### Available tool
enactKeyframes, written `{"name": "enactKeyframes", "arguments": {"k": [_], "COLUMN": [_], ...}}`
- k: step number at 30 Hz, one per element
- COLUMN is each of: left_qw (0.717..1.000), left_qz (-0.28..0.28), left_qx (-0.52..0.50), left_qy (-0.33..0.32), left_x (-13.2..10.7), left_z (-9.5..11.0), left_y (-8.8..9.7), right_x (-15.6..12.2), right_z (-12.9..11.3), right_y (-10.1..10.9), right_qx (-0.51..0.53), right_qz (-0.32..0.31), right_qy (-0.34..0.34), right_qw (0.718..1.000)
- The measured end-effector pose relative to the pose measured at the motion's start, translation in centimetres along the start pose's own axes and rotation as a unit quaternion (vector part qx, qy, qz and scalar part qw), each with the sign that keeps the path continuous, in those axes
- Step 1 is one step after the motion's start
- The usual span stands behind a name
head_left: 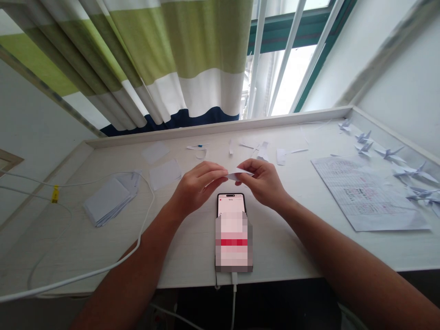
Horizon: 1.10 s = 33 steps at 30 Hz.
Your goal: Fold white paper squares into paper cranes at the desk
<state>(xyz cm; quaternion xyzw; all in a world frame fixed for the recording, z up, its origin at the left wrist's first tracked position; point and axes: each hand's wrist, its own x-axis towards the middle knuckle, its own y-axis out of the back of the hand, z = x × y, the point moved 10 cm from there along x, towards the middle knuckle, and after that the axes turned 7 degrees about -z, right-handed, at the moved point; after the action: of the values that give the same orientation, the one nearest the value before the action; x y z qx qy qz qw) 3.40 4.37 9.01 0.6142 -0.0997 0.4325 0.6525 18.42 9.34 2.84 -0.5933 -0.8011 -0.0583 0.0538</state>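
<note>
Between my two hands, just beyond the phone, is a small folded piece of white paper (pixel 237 174). My left hand (pixel 202 181) pinches its left end with fingers pressed together. My right hand (pixel 259 179) grips its right part, thumb on the near side and fingers curled behind. The fingers cover part of the folds. Below the hands a phone (pixel 231 206) lies face up on the white desk (pixel 192 256), its screen partly blurred out. Several folded paper cranes (pixel 388 153) stand along the right edge of the desk.
A stack of white paper squares (pixel 108 199) lies at left, near loose sheets (pixel 165 174). Paper scraps (pixel 263 150) are strewn toward the back ledge. A printed sheet (pixel 364 197) lies at right. A white cable (pixel 151 201) loops across my left forearm; another cable (pixel 234 293) plugs into the phone.
</note>
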Motion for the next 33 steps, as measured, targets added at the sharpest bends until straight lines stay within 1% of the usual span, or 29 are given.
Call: {"name": "enactKeyframes", "arguments": {"k": [3,5,7,9,11,13,14,15,17,20,22,24,27,30,33], "left_qw": [0.999,0.998,0.995,0.988,0.968,0.935,0.918,0.903,0.875,0.840,0.824,0.816,0.810,0.800,0.794], "left_qz": [0.002,0.015,0.032,0.052,0.059,0.044,0.028,0.023,0.042,0.116,0.156,0.172,0.181,0.200,0.207], "left_qx": [-0.034,-0.048,-0.056,-0.077,-0.132,-0.218,-0.263,-0.302,-0.356,-0.393,-0.399,-0.403,-0.405,-0.403,-0.402], "left_qy": [0.017,0.039,0.071,0.125,0.205,0.276,0.297,0.306,0.325,0.356,0.370,0.377,0.384,0.397,0.406], "left_x": [-0.2,-0.4,-0.5,-0.9,-1.4,-2.1,-2.4,-2.5,-2.8,-3.4,-3.7,-3.8,-3.9,-4.2,-4.3], "left_z": [-0.5,-0.9,-1.4,-2.3,-3.8,-5.0,-5.2,-5.2,-5.3,-5.7,-5.8,-5.8,-5.7,-5.9,-6.2], "left_y": [-0.1,0.0,0.2,0.3,-0.2,-1.8,-2.9,-3.7,-4.9,-5.4,-5.3,-5.3,-5.2,-5.0,-4.8], "right_x": [0.0,0.0,0.0,0.0,0.0,0.0,0.0,-0.1,-0.1,-0.2,-0.3,-0.3,-0.4,-0.5,-0.4], "right_z": [-0.1,-0.1,-0.1,-0.2,-0.2,0.0,0.1,0.2,0.4,0.7,0.9,1.3,2.0,2.4,1.7], "right_y": [0.0,0.1,0.3,0.5,0.5,0.4,0.3,0.1,-0.4,-0.9,-1.2,-1.3,-1.5,-1.9,-2.0], "right_qx": [0.003,-0.001,-0.003,0.006,0.030,0.064,0.079,0.093,0.118,0.144,0.140,0.122,0.088,0.046,0.033], "right_qz": [-0.002,-0.001,0.008,0.017,0.024,0.029,0.030,0.028,0.023,0.022,0.022,0.028,0.030,0.011,-0.004], "right_qy": [-0.002,-0.005,-0.004,0.001,0.005,0.002,-0.001,-0.005,-0.015,-0.026,-0.035,-0.045,-0.060,-0.074,-0.052], "right_qw": [1.000,1.000,1.000,1.000,0.999,0.998,0.996,0.995,0.993,0.989,0.989,0.991,0.994,0.996,0.998]}}
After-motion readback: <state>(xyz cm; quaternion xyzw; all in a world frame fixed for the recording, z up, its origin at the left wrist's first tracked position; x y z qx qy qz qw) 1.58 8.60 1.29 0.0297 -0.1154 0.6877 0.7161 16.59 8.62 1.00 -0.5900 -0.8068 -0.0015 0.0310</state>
